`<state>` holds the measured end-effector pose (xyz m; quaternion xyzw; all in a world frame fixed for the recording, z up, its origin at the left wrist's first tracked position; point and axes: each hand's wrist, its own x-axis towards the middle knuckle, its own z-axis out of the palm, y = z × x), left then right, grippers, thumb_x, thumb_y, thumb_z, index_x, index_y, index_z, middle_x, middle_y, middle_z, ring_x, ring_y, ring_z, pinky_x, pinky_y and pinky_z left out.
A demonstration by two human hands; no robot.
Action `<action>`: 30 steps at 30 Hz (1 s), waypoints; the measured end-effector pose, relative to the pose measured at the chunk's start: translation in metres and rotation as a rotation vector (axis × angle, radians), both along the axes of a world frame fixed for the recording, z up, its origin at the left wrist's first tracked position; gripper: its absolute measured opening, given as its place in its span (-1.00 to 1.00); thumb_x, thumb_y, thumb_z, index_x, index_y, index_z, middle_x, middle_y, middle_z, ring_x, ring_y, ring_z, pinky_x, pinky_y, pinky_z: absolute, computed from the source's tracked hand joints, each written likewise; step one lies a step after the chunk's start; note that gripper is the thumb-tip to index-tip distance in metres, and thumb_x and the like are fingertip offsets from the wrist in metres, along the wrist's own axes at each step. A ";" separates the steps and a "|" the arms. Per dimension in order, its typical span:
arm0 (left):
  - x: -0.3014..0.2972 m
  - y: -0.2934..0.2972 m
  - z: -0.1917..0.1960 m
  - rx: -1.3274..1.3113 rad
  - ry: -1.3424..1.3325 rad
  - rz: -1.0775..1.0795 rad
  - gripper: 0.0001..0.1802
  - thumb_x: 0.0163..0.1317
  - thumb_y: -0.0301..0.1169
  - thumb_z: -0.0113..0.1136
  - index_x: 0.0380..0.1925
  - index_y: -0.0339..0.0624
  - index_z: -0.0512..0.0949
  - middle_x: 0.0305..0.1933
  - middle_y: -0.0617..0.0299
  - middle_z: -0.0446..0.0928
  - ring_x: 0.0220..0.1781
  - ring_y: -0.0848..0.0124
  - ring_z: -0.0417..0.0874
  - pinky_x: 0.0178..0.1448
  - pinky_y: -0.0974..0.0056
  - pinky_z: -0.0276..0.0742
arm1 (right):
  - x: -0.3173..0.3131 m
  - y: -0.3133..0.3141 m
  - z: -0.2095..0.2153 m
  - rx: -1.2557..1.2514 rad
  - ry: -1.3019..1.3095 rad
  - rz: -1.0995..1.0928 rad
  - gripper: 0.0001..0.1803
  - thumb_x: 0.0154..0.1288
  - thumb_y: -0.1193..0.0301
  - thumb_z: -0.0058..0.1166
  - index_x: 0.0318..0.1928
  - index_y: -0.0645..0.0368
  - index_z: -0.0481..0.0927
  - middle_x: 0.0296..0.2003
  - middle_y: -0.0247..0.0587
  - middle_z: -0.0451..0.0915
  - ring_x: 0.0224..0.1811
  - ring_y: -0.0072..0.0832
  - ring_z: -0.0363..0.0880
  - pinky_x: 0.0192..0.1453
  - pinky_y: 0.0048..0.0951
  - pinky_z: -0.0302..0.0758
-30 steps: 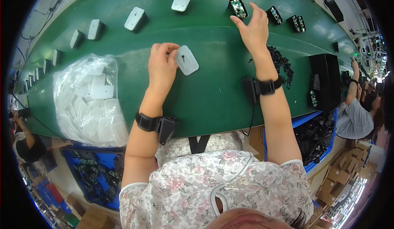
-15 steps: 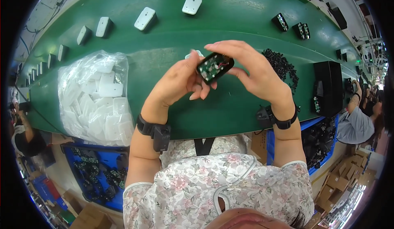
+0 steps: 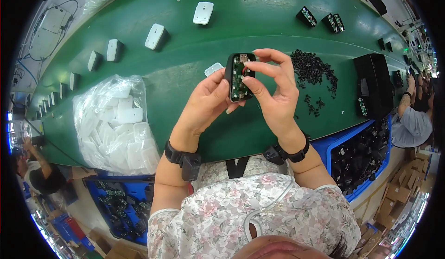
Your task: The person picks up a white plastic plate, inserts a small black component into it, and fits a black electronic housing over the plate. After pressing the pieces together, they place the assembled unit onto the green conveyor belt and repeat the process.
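Observation:
Upright over the green table, a black casing (image 3: pixel 230 89) with a green circuit board (image 3: pixel 237 83) in its open face is gripped by my left hand (image 3: pixel 207 97). The left thumb presses its side and the fingers wrap behind it. My right hand (image 3: pixel 278 86) is curled in a pinch over the board, thumb and index fingertips at a red wire (image 3: pixel 245 70). Part of the board lies hidden under these fingertips. Just left of the casing, a white cover plate (image 3: pixel 213 69) lies on the table, partly behind my left hand.
A clear bag of white covers (image 3: pixel 116 134) sits at left. White-topped units (image 3: pixel 203 13) line the far side. Loose small black parts (image 3: pixel 313 69) are heaped at right, near a black box (image 3: pixel 374 85). Blue bins (image 3: pixel 331 154) flank me below the table; co-workers sit at both sides.
The casing has turned from tilted to nearly upright. My right hand has moved from its edge onto the board, fingers closing at the red wire.

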<state>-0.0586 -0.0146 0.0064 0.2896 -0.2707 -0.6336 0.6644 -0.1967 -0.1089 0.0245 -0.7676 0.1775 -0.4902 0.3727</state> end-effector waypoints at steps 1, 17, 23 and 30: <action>-0.003 0.000 0.000 0.022 -0.019 0.017 -0.44 0.33 -0.14 0.11 0.17 -0.29 0.31 -0.16 0.16 0.53 -0.28 0.45 0.57 -0.34 0.46 0.43 | 0.000 0.002 -0.001 0.000 -0.002 -0.001 -0.71 0.06 0.51 0.31 -0.14 0.15 0.64 0.00 -0.16 0.48 -0.03 -0.37 0.43 0.06 -0.39 0.39; -0.021 -0.005 -0.011 -0.046 -0.212 0.346 -0.42 0.21 -0.32 0.28 0.18 -0.26 0.32 -0.07 0.28 0.46 -0.15 0.54 0.48 -0.22 0.43 0.46 | 0.016 0.008 -0.007 -0.408 -0.014 -0.271 -0.71 0.05 0.69 0.21 -0.18 0.21 0.57 -0.25 -0.17 0.54 -0.34 -0.32 0.46 -0.30 -0.42 0.41; -0.018 -0.005 -0.011 -0.071 -0.185 0.366 -0.41 0.21 -0.31 0.28 0.19 -0.26 0.31 -0.06 0.28 0.46 -0.15 0.56 0.46 -0.22 0.44 0.45 | 0.013 0.009 0.001 -0.443 0.074 -0.250 -0.78 0.06 0.65 0.21 -0.24 0.22 0.60 -0.29 -0.23 0.50 -0.27 -0.31 0.43 -0.24 -0.40 0.38; -0.015 -0.011 -0.016 -0.261 -0.649 0.560 -0.35 0.14 -0.38 0.33 0.21 -0.28 0.30 0.00 0.20 0.46 0.00 0.36 0.48 0.10 0.29 0.43 | 0.008 0.005 0.006 0.525 -0.164 0.173 -0.86 0.20 0.59 0.18 -0.23 0.25 0.53 -0.29 -0.33 0.51 -0.25 -0.57 0.44 -0.19 -0.53 0.41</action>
